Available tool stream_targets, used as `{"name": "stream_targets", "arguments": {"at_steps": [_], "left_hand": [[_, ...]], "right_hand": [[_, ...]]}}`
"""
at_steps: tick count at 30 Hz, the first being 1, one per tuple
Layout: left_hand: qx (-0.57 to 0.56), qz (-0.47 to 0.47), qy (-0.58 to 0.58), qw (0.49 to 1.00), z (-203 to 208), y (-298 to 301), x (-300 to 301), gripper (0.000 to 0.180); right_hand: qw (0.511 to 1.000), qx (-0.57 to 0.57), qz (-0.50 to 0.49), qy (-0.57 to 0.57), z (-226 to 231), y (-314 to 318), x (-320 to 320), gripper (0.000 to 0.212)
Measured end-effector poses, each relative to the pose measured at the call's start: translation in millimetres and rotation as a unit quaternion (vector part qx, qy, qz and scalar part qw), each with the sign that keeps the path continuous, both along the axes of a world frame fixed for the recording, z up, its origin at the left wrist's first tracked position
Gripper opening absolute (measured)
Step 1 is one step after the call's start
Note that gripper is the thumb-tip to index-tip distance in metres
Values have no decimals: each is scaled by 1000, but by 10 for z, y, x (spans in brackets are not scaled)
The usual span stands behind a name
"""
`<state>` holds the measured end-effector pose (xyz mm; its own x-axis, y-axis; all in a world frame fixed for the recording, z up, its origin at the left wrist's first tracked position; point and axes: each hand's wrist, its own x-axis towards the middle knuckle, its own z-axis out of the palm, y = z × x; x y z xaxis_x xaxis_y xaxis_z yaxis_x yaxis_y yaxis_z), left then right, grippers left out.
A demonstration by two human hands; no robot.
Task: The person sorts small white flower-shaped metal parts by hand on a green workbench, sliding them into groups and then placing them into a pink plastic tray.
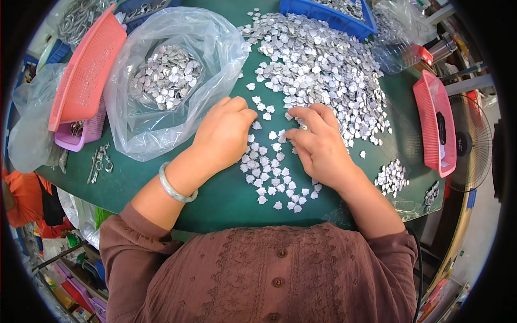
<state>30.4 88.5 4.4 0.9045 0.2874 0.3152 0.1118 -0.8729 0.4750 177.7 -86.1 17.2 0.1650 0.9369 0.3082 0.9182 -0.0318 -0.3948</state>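
Small flat silver-grey metal pieces with notched outlines lie all over the green table. A large heap point(301, 59) of them fills the far middle, and a looser spread point(266, 172) lies nearer me. My left hand point(225, 128) is closed, fingers curled down at the left edge of the spread; whatever its fingertips hold is hidden. My right hand point(320, 145) reaches in from the right between heap and spread. Its fingers are bent but apart, their tips down among loose pieces. Left of my hands, an open clear plastic bag point(145, 132) holds a pile of similar pieces point(167, 75).
A pink basket point(89, 70) leans over a purple basket point(89, 129) at left, near small metal hardware point(101, 163). Blue bins point(301, 7) stand at the far edge. A small pile point(391, 178), a pink basket point(431, 124) and a fan point(467, 142) are at right.
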Motion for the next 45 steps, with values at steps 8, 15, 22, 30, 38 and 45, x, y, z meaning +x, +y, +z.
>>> {"name": "stream_targets", "arguments": {"at_steps": [8,15,22,30,38,45], "left_hand": [[-34,-18,-9,999,49,-5,-146,30],[-36,-38,4,999,48,-11,-156,32],[-11,-47,-28,998,55,-60,-29,40],[37,-50,9,998,32,-41,-9,42],[17,-75,18,997,70,-34,-64,40],[13,-19,1,1000,29,-21,-60,41]], "right_hand": [[997,-40,49,-38,98,-88,-85,26],[998,-41,12,-47,63,-64,-47,27],[998,-33,-23,-50,60,-8,22,25],[998,-46,23,-41,72,18,-34,30],[996,2,-21,-88,-46,292,109,32],[997,-32,40,-61,-19,402,120,35]]}}
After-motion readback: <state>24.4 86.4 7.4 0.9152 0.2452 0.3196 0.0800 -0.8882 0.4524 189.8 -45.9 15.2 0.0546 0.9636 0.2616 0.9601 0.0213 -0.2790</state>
